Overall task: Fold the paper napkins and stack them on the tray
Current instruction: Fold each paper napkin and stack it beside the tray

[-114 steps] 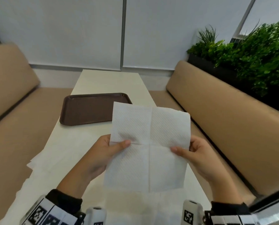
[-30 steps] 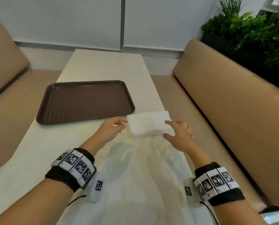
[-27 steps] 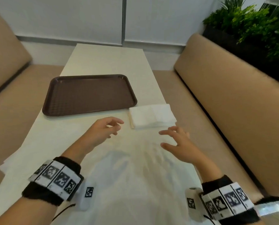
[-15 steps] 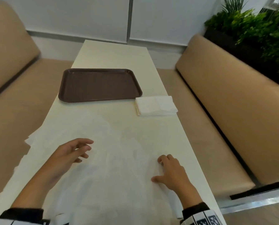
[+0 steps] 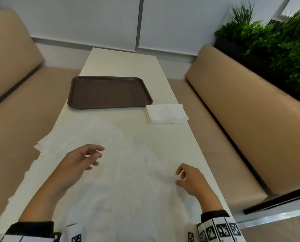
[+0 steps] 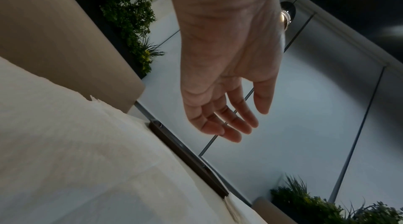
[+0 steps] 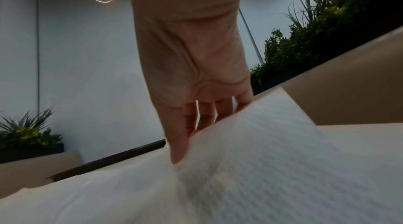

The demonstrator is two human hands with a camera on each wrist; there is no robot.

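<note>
A small stack of folded white napkins [image 5: 166, 113] lies on the table just right of the brown tray [image 5: 109, 91], which holds nothing. Several unfolded napkins [image 5: 121, 175] are spread across the near part of the table. My left hand [image 5: 97, 154] hovers above them with fingers loosely spread and holds nothing; in the left wrist view my left hand [image 6: 229, 124] hangs clear of the paper. My right hand [image 5: 179, 176] pinches the raised edge of an unfolded napkin [image 7: 250, 141] between the thumb [image 7: 176, 153] and the fingers behind it.
The long cream table [image 5: 123, 65] runs away from me between two tan benches [image 5: 241, 116]. A planter with green plants [image 5: 276, 41] stands behind the right bench. Napkin corners [image 5: 41, 145] overhang the table's left edge.
Both hands have drawn back from the folded stack by the tray to the near spread of napkins. My right hand has taken hold of a napkin edge and lifted it.
</note>
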